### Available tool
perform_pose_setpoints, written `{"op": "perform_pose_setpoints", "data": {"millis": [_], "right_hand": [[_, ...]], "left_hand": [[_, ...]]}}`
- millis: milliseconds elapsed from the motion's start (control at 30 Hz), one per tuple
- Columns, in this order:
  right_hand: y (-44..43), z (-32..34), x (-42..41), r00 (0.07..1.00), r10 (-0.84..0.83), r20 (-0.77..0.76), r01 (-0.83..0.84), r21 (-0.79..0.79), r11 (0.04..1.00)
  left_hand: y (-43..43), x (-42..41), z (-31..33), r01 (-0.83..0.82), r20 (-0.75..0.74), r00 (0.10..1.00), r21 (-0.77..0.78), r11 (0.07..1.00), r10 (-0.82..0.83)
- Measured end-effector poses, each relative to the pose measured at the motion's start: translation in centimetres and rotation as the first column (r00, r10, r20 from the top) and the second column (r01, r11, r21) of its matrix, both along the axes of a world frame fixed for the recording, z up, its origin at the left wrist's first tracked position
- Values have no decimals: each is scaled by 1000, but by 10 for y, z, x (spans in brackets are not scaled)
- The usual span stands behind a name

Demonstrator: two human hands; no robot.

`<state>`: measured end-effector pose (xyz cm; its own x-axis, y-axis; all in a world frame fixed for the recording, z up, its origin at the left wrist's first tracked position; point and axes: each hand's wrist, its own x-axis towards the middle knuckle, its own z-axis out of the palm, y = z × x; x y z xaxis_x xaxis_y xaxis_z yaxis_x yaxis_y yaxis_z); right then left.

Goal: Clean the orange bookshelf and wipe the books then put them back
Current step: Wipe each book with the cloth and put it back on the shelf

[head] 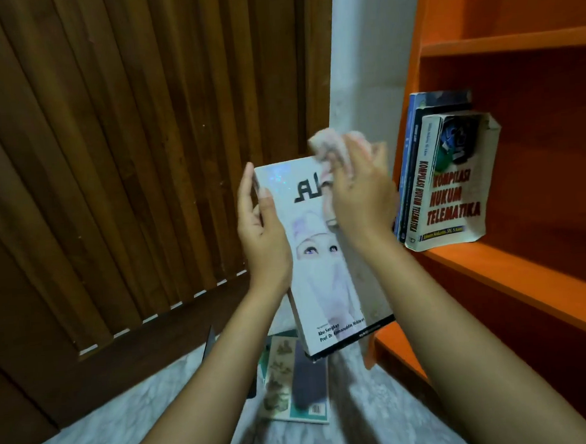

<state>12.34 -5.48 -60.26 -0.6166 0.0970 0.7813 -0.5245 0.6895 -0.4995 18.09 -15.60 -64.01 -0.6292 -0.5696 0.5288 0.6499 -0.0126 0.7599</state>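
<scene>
Home room: orange bookshelf [514,270], wooden door [109,164]

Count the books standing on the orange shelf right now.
3, upright side by side at the left end of the orange shelf: the white Kompilasi Hukum Telematika book nearest, a dark book behind it, a blue book beyond that. Others may be hidden.

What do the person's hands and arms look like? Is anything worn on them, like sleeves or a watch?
Nothing is worn. The left hand and the right hand have no gloves, and no rings show. Both forearms are uncovered down to the picture's edge: no sleeves, watch or bracelet in view.
</scene>
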Motion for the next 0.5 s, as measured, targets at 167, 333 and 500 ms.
{"op": "perform_pose_setpoints", "data": {"millis": [167, 333, 500], "right_hand": [[1, -24, 15, 996, 52, 79, -46, -73, 996], [8, -60, 17, 993, 75, 94, -84, 102, 991], [22, -83, 24, 979, 7, 206, -15, 34, 999]], "left_hand": [[-5, -8, 6, -54, -1, 999, 50, 997, 54], [-17, -12, -5, -107, 52, 994, 135, 985, 100], [-19, -13, -11, -121, 49, 992, 143, 982, 115]]}}
